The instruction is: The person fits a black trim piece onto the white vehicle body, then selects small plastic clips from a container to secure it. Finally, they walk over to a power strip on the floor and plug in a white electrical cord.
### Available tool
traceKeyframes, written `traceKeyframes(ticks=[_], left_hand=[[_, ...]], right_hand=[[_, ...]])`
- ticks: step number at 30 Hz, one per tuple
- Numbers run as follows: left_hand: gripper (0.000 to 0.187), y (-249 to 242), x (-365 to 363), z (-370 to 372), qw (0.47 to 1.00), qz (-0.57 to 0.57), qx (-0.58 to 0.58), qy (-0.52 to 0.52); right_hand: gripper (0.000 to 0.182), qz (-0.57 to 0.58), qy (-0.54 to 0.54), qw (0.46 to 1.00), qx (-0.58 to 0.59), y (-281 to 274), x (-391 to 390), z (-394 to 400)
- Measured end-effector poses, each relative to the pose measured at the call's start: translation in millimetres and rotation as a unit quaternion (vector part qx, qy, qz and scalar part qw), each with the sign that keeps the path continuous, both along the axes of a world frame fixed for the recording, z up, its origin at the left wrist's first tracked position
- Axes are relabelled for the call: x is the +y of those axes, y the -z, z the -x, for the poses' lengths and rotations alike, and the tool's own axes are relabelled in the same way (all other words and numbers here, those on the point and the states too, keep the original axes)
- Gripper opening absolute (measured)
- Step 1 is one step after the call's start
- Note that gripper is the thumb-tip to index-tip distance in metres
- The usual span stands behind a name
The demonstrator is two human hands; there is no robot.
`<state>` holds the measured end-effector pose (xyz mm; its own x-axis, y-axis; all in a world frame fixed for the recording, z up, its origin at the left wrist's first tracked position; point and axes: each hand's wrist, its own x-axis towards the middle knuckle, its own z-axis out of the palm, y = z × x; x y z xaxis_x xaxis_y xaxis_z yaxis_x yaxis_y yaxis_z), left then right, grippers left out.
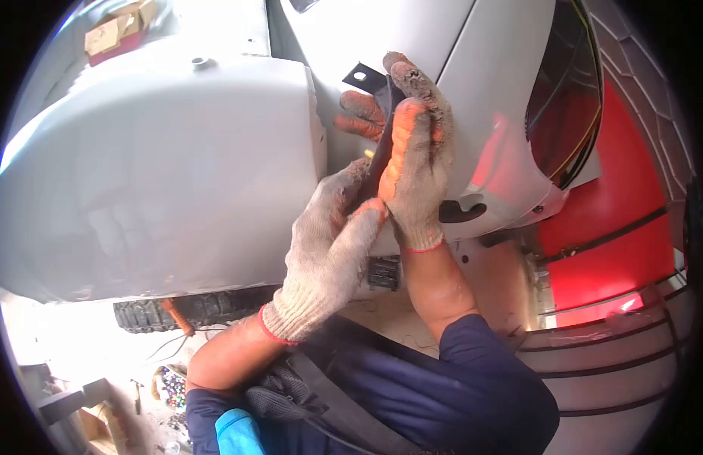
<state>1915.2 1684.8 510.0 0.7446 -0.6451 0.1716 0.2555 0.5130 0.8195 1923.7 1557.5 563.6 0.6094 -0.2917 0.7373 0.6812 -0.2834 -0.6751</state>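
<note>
Both my hands wear knitted work gloves with orange-coated, dirt-stained palms. Between them is a dark flat metal bracket with a round hole in its upper tab, its narrow body angled downward. My left hand grips the lower part, thumb on the near side and some fingers showing behind it. My right hand presses along its right side, fingers pointing up and partly curled. Both are over the gap beside the glossy grey curved side panel of a scooter-like vehicle. The grey front body is on the right.
Below the panel is a black tyre with an orange handle in front of it. An opened cardboard box rests at upper left. A red panel stands to the right. A small hammer-like tool lies on the floor.
</note>
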Motion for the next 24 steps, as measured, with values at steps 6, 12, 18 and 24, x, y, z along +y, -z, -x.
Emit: traceKeyframes(ticks=[6,12,18,24], left_hand=[[0.057,13,14,1,0.968,-0.091,-0.204,-0.117],[0.063,9,30,-1,0.901,-0.196,-0.347,-0.171],[0.064,12,35,-7,0.852,-0.2,-0.432,-0.216],[0.064,7,41,-14,0.837,-0.252,-0.448,-0.186]], right_hand=[[0.04,0.031,0.03,0.986,0.16,-24,1,26],[0.044,0.087,0.132,0.972,0.173,-21,2,31],[0.045,0.054,0.184,0.968,0.162,-20,4,23],[0.046,0.038,0.196,0.969,0.143,-20,12,24]])
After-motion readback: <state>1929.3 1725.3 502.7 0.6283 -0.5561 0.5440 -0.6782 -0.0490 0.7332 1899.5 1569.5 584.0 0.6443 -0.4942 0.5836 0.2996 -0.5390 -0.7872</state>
